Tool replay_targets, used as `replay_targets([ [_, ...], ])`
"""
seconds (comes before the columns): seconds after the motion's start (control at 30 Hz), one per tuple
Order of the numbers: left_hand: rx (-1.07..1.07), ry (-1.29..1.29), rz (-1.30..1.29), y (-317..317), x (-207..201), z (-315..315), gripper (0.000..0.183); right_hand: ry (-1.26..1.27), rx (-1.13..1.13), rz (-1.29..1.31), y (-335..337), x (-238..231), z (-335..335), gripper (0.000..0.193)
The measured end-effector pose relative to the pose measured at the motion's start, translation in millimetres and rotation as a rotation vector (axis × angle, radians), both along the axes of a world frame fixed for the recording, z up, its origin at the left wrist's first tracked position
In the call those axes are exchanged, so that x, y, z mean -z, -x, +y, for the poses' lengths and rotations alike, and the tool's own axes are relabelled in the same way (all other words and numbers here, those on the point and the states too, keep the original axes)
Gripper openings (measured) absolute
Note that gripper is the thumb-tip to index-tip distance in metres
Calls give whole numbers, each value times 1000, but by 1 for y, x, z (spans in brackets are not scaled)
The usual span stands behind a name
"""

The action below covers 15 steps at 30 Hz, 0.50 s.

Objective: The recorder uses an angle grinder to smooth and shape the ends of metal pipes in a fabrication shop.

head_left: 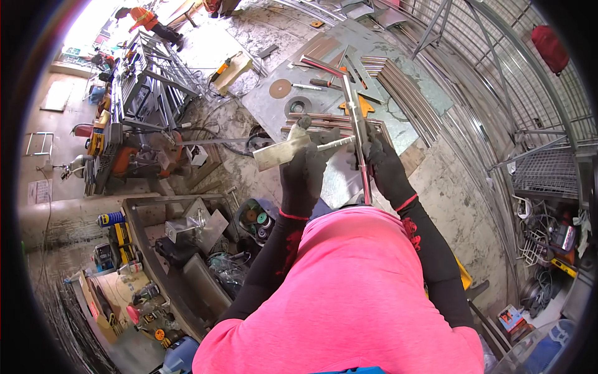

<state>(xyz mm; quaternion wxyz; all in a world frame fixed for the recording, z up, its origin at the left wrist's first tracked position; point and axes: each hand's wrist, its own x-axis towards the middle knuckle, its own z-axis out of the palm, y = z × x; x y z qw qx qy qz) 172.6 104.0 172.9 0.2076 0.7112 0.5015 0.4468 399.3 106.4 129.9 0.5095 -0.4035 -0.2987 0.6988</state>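
Note:
In my dark-gloved left hand (301, 177) is a metal square (274, 155). Its broad pale stock sticks out to the left, and its narrow marked blade reaches right to a long metal bar (356, 115). My right hand (389, 173), gloved the same way, is closed around the near part of that bar. The bar runs away from my body and meets a shorter reddish piece (321, 64) at a corner at its far end. Both hands are in front of my pink shirt (349, 280), and the gloves hide part of what they grip.
Bundled metal strips (402, 93), a brown disc (280, 88), a grey disc (298, 106) and a yellow tool (361, 106) lie on a metal sheet (258, 103). A cluttered bin (146, 234) stands left, wire mesh racks (542, 171) right. Another person (146, 20) is at far left.

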Motion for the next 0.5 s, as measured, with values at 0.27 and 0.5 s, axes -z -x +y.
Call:
replay_targets([
  [0.27, 86, -178, 376, -7, 11, 4, 25, -101, 159, 78, -6, -19, 18, 49],
  [0.5, 390, 681, -1218, 4, 46, 0, 58, -138, 136, 111, 2, -23, 20, 56],
])
